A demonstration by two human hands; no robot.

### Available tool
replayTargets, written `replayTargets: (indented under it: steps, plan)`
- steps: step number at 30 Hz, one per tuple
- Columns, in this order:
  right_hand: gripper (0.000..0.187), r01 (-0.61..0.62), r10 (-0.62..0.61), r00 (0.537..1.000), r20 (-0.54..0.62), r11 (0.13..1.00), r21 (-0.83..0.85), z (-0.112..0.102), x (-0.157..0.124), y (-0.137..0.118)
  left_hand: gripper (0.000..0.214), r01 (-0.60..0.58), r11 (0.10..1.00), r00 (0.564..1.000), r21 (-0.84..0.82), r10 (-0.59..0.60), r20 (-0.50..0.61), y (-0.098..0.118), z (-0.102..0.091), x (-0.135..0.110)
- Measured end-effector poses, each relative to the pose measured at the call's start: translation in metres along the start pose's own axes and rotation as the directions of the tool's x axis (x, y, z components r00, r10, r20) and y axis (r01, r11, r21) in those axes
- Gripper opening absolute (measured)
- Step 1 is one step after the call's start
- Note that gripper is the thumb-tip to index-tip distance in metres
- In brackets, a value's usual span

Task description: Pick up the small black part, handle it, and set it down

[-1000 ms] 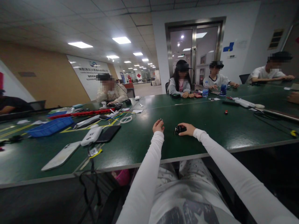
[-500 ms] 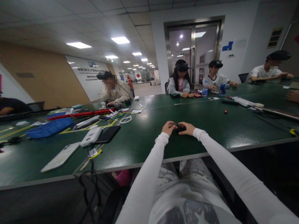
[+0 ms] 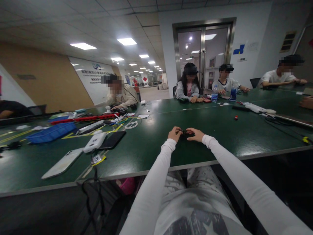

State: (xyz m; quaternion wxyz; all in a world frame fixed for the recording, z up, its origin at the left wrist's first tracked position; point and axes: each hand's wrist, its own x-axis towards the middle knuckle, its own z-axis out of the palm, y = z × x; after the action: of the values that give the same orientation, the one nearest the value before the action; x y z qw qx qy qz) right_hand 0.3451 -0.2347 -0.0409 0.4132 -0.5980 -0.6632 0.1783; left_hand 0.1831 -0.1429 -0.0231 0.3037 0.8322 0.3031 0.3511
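Observation:
Both my hands rest together on the dark green table (image 3: 151, 147), a little beyond its near edge. My right hand (image 3: 195, 135) curls over a small black object (image 3: 186, 134) lying on the table. My left hand (image 3: 174, 134) is closed in a pinch right against that object's left side; I cannot make out what its fingertips hold. White sleeves cover both arms.
To the left lie a white phone (image 3: 62, 163), a white device (image 3: 94, 142), a dark tablet (image 3: 112, 139), a blue tray (image 3: 51, 132), red strips and cables. A small red piece (image 3: 236, 117) sits farther out. Several people sit around the table.
My left hand, apart from the black object a second ago with a tiny piece pinched up, has moved right and now meets my right hand at the object.

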Motion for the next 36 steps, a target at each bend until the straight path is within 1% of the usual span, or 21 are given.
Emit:
replayTargets:
  steps: [2,4,6,8,10,12,13,16,18,20,24,28,30,36]
  plan:
    - [0.063,0.000,0.000,1.000,0.012,1.000,0.000,0.000,0.000,0.001,0.019,0.025,0.995,0.999,0.097,-0.021,-0.036,-0.004,-0.009,0.001]
    - [0.063,0.000,0.000,1.000,0.028,1.000,0.000,-0.001,0.000,0.002,0.020,0.077,0.976,0.994,0.202,-0.060,-0.088,-0.010,-0.023,0.002]
    - [0.063,-0.004,0.004,0.999,0.037,1.000,-0.002,-0.002,0.000,0.002,0.022,0.149,0.943,0.983,0.297,-0.107,-0.152,-0.020,-0.042,0.003]
    - [0.063,-0.012,0.012,0.999,0.037,1.000,-0.004,-0.002,-0.001,0.002,0.022,0.238,0.900,0.960,0.366,-0.160,-0.231,-0.032,-0.066,0.001]
    - [0.062,-0.019,0.019,0.999,0.037,1.000,-0.001,-0.002,-0.002,0.001,0.023,0.325,0.857,0.927,0.401,-0.204,-0.316,-0.047,-0.093,-0.002]
    - [0.062,-0.025,0.025,0.999,0.036,1.000,0.003,-0.002,-0.002,0.000,0.023,0.402,0.825,0.882,0.397,-0.233,-0.409,-0.062,-0.121,-0.008]
    - [0.061,-0.029,0.028,0.999,0.036,1.000,0.005,-0.002,-0.003,-0.001,0.023,0.442,0.809,0.854,0.387,-0.247,-0.458,-0.069,-0.135,-0.012]
    - [0.060,-0.039,0.039,0.999,0.035,0.999,0.004,-0.003,-0.004,-0.003,0.022,0.568,0.749,0.749,0.341,-0.299,-0.591,-0.086,-0.174,-0.025]
    - [0.060,-0.039,0.039,0.998,0.040,0.999,0.000,-0.003,-0.004,-0.003,0.022,0.610,0.724,0.702,0.322,-0.307,-0.643,-0.096,-0.194,-0.033]
    - [0.061,-0.036,0.036,0.998,0.045,0.999,-0.003,-0.003,-0.004,-0.001,0.022,0.629,0.711,0.679,0.315,-0.305,-0.667,-0.104,-0.211,-0.040]
    - [0.060,-0.028,0.028,0.999,0.040,1.000,-0.001,-0.002,-0.003,0.002,0.022,0.616,0.712,0.679,0.336,-0.265,-0.684,-0.118,-0.231,-0.047]
    - [0.060,-0.028,0.028,0.999,0.046,1.000,0.002,-0.001,-0.003,0.003,0.023,0.609,0.711,0.679,0.351,-0.240,-0.694,-0.124,-0.241,-0.049]
    - [0.060,-0.028,0.028,0.999,0.047,1.000,0.001,-0.001,-0.004,0.003,0.024,0.598,0.712,0.694,0.368,-0.231,-0.682,-0.125,-0.243,-0.049]
    - [0.058,-0.033,0.033,0.999,0.041,0.999,-0.002,-0.001,-0.004,0.002,0.022,0.540,0.711,0.758,0.450,-0.179,-0.627,-0.130,-0.245,-0.046]
